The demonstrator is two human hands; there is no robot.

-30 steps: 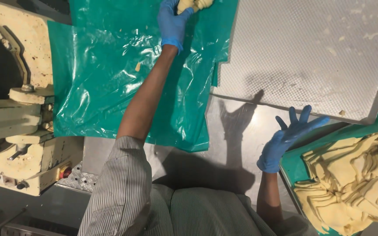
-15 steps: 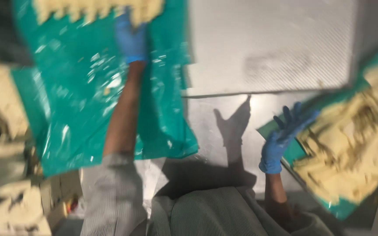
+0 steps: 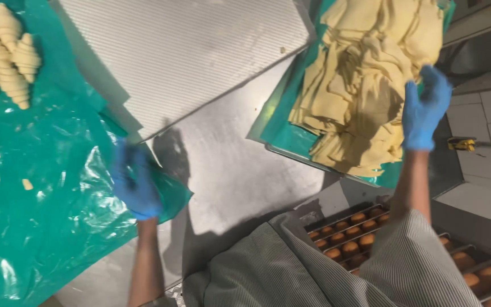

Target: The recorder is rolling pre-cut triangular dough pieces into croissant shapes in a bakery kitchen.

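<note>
Rolls [image 3: 370, 239] sit baked in trays nearest us. Farther out, our left hand [image 3: 136, 181], blurred so we cannot tell its fingers, hovers over green plastic [image 3: 46, 216]; our right hand [image 3: 424, 108] grips the mostly unshaped dough strips [image 3: 365, 85]. Farthest, few croissants [image 3: 4, 54] lie shaped.

Bystanders on a steel bakery bench

A perforated metal tray [image 3: 183, 57] is lying tilted across the steel table [image 3: 240, 176]; shaped raw croissants [image 3: 4, 51] are sitting in a row at the upper left; racks of small browned buns [image 3: 359, 239] are showing below the table edge at lower right; grey wall tiles [image 3: 490, 142] are running along the right.
</note>
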